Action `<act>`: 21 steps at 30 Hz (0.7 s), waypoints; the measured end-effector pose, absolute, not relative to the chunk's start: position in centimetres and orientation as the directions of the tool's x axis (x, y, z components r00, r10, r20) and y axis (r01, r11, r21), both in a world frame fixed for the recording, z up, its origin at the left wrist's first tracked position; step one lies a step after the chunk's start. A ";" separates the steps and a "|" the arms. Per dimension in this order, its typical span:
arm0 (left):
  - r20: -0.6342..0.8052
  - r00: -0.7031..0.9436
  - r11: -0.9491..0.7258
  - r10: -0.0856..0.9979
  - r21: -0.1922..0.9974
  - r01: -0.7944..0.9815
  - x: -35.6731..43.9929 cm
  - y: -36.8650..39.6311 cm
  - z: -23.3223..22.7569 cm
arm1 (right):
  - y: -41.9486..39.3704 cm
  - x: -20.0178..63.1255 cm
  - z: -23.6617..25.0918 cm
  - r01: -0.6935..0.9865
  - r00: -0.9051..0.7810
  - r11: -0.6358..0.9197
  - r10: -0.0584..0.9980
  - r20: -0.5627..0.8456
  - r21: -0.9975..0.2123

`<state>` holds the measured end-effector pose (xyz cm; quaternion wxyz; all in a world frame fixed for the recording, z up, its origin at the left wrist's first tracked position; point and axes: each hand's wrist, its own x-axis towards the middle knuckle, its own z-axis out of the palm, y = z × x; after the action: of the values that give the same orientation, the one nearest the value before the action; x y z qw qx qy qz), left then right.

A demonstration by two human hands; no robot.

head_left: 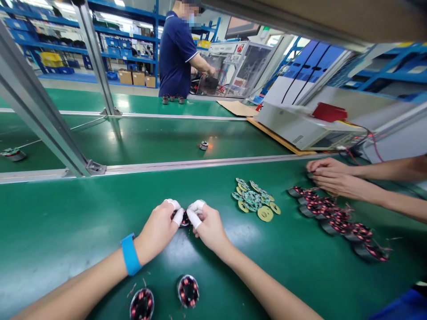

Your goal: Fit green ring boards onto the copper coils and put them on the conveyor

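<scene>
Both hands meet over a small round motor stator [184, 219] on the green bench; much of it is hidden by the fingers. My left hand [160, 229], with white finger cots and a blue wristband, pinches its left side. My right hand [211, 227], also in white finger cots, is closed on its right side. Nearer to me lie two more stators with copper windings, one at the lower left [142, 305] and another beside it [188, 291]. To the right of my hands is a loose pile of green circuit boards [252, 198] and yellowish rings [265, 214].
Rows of wound stators [333, 213] stand at the right, beside a co-worker's hands [336, 177]. Behind an aluminium rail [167, 165], a conveyor [153, 138] carries a stator [203, 145]. An upright post [46, 98] rises at the left. Another person [176, 53] stands across the line.
</scene>
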<state>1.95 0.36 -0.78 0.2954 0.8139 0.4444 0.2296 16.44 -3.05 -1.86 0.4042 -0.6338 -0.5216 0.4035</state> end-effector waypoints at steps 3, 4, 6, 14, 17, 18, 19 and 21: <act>0.106 0.484 -0.429 0.869 0.649 0.628 2.2 0.0 -0.7 | -3.1 16.3 -2.1 0.374 0.129 -0.058 0.992 -0.010 -0.925; 0.102 0.476 -0.423 0.874 0.641 0.640 2.3 0.0 -0.7 | -3.2 16.2 -2.2 0.386 0.131 -0.041 0.991 0.011 -0.922; 0.092 0.460 -0.406 0.883 0.640 0.652 2.4 0.0 -0.7 | -3.2 16.2 -2.4 0.407 0.138 -0.022 0.990 0.038 -0.913; 0.105 0.406 -0.338 0.908 0.756 0.561 2.5 0.3 -1.6 | -3.2 16.1 -3.0 0.431 0.142 -0.008 0.988 0.059 -0.902; 0.115 0.433 -0.345 0.894 0.793 0.502 2.2 0.7 -1.2 | -3.0 16.9 -2.8 0.440 0.117 -0.006 0.992 0.051 -0.898; 0.124 0.441 -0.351 0.889 0.802 0.482 2.0 0.9 -0.9 | -2.9 17.5 -2.7 0.447 0.117 -0.005 0.992 0.053 -0.895; 0.134 0.442 -0.354 0.887 0.811 0.465 1.9 1.1 -0.6 | -2.7 18.2 -2.5 0.457 0.127 -0.003 0.990 0.061 -0.889; 0.145 0.429 -0.345 0.892 0.831 0.437 1.5 1.4 0.0 | -2.2 19.9 -2.1 0.492 0.167 0.004 0.981 0.099 -0.870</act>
<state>1.48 1.41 0.01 0.3695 0.7602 0.4371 0.3076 19.90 -2.20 -2.06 0.4148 -0.6413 -0.5743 0.2946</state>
